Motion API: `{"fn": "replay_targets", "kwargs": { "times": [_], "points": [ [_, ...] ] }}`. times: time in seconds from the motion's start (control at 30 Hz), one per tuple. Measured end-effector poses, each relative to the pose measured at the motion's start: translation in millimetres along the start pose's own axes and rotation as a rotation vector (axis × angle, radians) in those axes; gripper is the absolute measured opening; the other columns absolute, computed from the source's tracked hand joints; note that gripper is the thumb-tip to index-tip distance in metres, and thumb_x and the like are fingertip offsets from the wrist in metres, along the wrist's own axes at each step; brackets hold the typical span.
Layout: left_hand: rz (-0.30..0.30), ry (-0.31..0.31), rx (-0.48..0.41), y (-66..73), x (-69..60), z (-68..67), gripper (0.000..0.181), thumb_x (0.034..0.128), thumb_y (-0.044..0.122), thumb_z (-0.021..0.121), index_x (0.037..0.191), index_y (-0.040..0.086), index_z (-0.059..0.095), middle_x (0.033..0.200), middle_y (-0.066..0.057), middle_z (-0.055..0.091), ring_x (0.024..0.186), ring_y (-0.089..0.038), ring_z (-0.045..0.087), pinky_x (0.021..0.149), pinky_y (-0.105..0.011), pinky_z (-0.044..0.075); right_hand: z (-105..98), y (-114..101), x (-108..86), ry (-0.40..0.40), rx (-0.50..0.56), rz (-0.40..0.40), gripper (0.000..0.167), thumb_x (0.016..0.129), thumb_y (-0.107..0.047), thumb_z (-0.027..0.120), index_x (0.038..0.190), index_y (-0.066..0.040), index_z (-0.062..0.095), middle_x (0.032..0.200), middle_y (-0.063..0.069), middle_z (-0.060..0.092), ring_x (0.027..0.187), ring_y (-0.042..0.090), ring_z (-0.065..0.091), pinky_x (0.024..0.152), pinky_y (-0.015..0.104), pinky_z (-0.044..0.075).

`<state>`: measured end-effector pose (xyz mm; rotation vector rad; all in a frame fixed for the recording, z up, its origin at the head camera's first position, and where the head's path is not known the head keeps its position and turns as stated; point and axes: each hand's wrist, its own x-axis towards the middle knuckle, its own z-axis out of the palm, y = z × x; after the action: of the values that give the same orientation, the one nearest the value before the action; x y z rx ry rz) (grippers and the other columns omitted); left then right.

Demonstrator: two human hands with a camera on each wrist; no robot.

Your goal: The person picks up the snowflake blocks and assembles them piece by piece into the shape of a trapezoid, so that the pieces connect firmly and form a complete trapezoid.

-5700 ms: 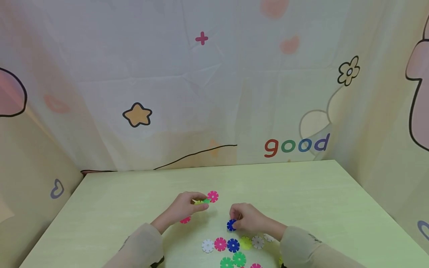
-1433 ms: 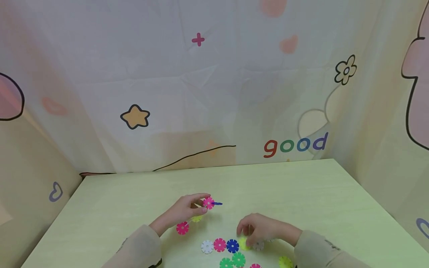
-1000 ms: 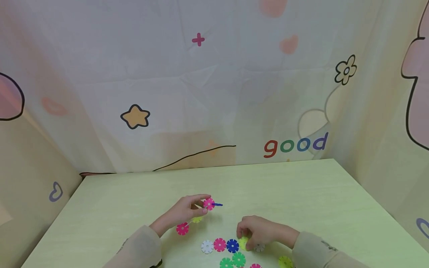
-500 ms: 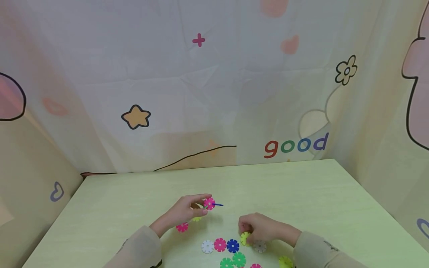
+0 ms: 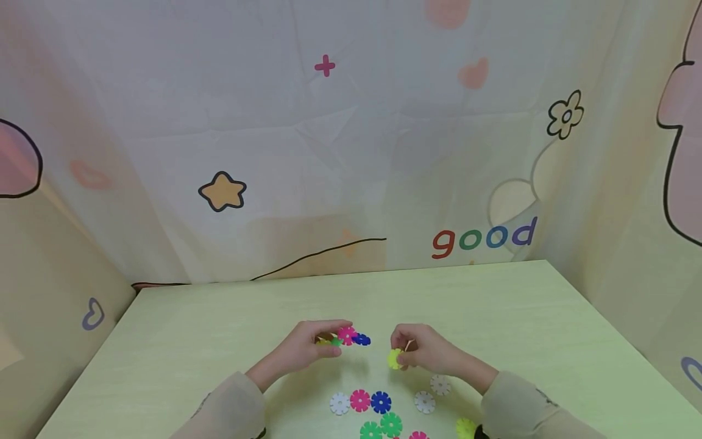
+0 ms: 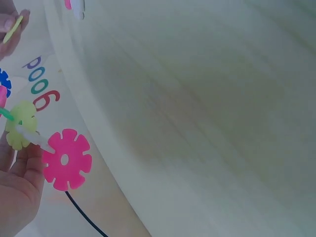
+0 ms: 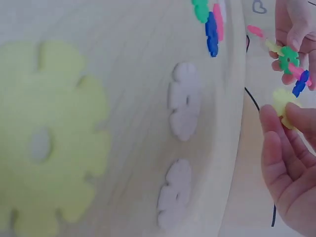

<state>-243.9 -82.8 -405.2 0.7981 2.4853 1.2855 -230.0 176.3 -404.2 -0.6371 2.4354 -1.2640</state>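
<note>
My left hand (image 5: 298,347) holds a chain of interlocking notched plastic discs above the table. At the chain's right end are a pink disc (image 5: 347,336) and a blue disc (image 5: 362,339). A green disc (image 7: 286,58) follows in the right wrist view. The left wrist view shows a yellow disc (image 6: 24,118), an edge-on white disc (image 6: 34,137) and another pink disc (image 6: 74,163) at the other end. My right hand (image 5: 430,349) pinches a loose yellow disc (image 5: 394,359) between thumb and fingers, just right of the blue disc and apart from it.
On the table lie a white disc (image 5: 339,403), a pink disc (image 5: 360,400) and a blue disc (image 5: 381,402) in a row. Green discs (image 5: 392,424) lie nearer. Two whitish discs (image 5: 425,402) and a yellow disc (image 5: 466,428) are at right.
The blue disc formerly in my right hand now sits on the chain. My right hand has taken the yellow disc from the row and raised it toward the chain, which has tilted slightly.
</note>
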Motion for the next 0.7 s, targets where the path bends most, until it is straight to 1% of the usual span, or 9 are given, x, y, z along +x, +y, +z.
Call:
{"fn": "replay_targets", "kwargs": {
  "times": [0.1,0.23,0.27,0.3,0.43,0.5,0.53,0.6,0.7],
  "points": [
    [0.023,0.0,0.0,2.7,-1.2,0.5,0.045,0.0799,0.009,0.063,0.123,0.02,0.053,0.119,-0.001,0.058,0.099,-0.018,0.056,0.081,-0.026,0.048,0.8,-2.9,0.8,0.055,0.035,-0.031,0.01,0.081,0.001,0.058,0.088,-0.003,0.053,0.082,0.007,0.055,0.069,0.016,0.059,0.062,0.027,0.051],
    [0.065,0.007,-0.003,5.6,-3.3,0.6,0.045,0.0799,0.013,0.064,0.123,0.021,0.054,0.12,0.0,0.058,0.097,-0.015,0.056,0.079,-0.022,0.047,2.3,-6.8,2.2,0.118,0.065,-0.05,0.012,0.081,-0.002,0.059,0.091,-0.002,0.053,0.084,0.009,0.056,0.07,0.016,0.061,0.061,0.026,0.051],
    [0.075,0.009,-0.002,5.8,-3.6,0.8,0.045,0.0798,0.014,0.064,0.123,0.022,0.054,0.119,0.0,0.058,0.097,-0.015,0.056,0.079,-0.022,0.047,2.7,-7.7,2.5,0.128,0.073,-0.052,0.012,0.081,-0.002,0.059,0.091,-0.001,0.053,0.084,0.009,0.057,0.07,0.016,0.061,0.061,0.026,0.051],
    [0.099,0.01,0.008,5.6,-4.0,1.0,0.044,0.0799,0.016,0.064,0.123,0.021,0.054,0.119,-0.001,0.058,0.096,-0.014,0.057,0.078,-0.022,0.047,3.1,-8.5,2.9,0.136,0.08,-0.052,0.013,0.081,-0.003,0.059,0.092,-0.001,0.053,0.084,0.009,0.057,0.07,0.016,0.061,0.061,0.025,0.051],
    [0.139,0.012,0.014,5.8,-4.4,2.9,0.045,0.0798,0.018,0.064,0.123,0.02,0.054,0.119,-0.003,0.058,0.096,-0.015,0.058,0.079,-0.023,0.048,5.0,-11.1,3.8,0.15,0.107,-0.055,0.014,0.081,-0.001,0.059,0.093,0.001,0.053,0.085,0.01,0.056,0.07,0.017,0.062,0.06,0.024,0.05],
    [0.141,0.012,0.017,6.5,-4.2,4.0,0.045,0.0797,0.017,0.064,0.123,0.019,0.053,0.119,-0.002,0.058,0.097,-0.017,0.058,0.079,-0.025,0.048,5.8,-12.1,4.1,0.157,0.115,-0.06,0.013,0.081,0.0,0.058,0.093,0.001,0.053,0.085,0.01,0.056,0.07,0.018,0.062,0.06,0.024,0.05],
    [0.126,0.012,0.008,7.2,-3.9,4.6,0.045,0.0794,0.016,0.065,0.123,0.02,0.053,0.12,-0.001,0.058,0.098,-0.018,0.058,0.08,-0.025,0.048,6.1,-12.5,4.3,0.162,0.119,-0.062,0.013,0.081,0.0,0.058,0.093,0.001,0.053,0.085,0.01,0.056,0.07,0.018,0.062,0.06,0.024,0.05],
    [0.115,0.016,0.011,7.7,-3.5,5.6,0.046,0.0793,0.013,0.065,0.123,0.019,0.053,0.12,-0.001,0.058,0.098,-0.018,0.058,0.08,-0.025,0.048,6.9,-13.0,4.6,0.174,0.127,-0.064,0.013,0.081,-0.001,0.059,0.093,0.0,0.053,0.084,0.01,0.055,0.07,0.017,0.062,0.061,0.024,0.05],
    [0.086,0.022,0.015,8.2,-3.0,6.7,0.047,0.0791,0.012,0.065,0.123,0.022,0.053,0.12,0.001,0.058,0.097,-0.016,0.058,0.078,-0.021,0.047,8.4,-13.7,4.7,0.191,0.143,-0.062,0.013,0.081,-0.001,0.059,0.092,0.0,0.052,0.084,0.01,0.055,0.071,0.017,0.062,0.061,0.024,0.05]
  ]
}}
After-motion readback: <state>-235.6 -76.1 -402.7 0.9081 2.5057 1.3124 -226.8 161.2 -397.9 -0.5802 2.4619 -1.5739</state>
